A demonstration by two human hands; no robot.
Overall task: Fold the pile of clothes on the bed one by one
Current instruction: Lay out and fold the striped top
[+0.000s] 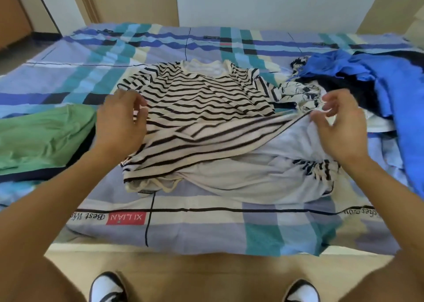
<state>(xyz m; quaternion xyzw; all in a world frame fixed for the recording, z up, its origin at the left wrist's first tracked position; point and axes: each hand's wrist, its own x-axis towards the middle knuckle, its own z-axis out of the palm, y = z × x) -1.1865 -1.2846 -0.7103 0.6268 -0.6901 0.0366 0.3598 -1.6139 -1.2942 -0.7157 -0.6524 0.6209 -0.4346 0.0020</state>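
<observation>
Two hands, well apart, hold the shirt [202, 95] on the bed [206, 233]. We note: left hand [119, 122] pinches its left edge; right hand [339, 127] pinches the raised hem. Pile [378, 83] lies just right, green garment [41, 136] left.

The bare left forearm [68, 187] and right forearm [390, 187] reach forward from the lower corners, angled slightly inward, with both wrists straight. The left hand [119, 120] shows its back to the camera. Its fingers [140, 108] curl inward and grip the left end of a raised fold of the cream shirt with black stripes [202, 99]. The right hand [341, 125] is held well apart from it at about the same height, also back upward. Its thumb and forefinger pinch the right end of the same fold, while its other fingers [331, 99] are loosely bent above the fabric and blurred.
</observation>
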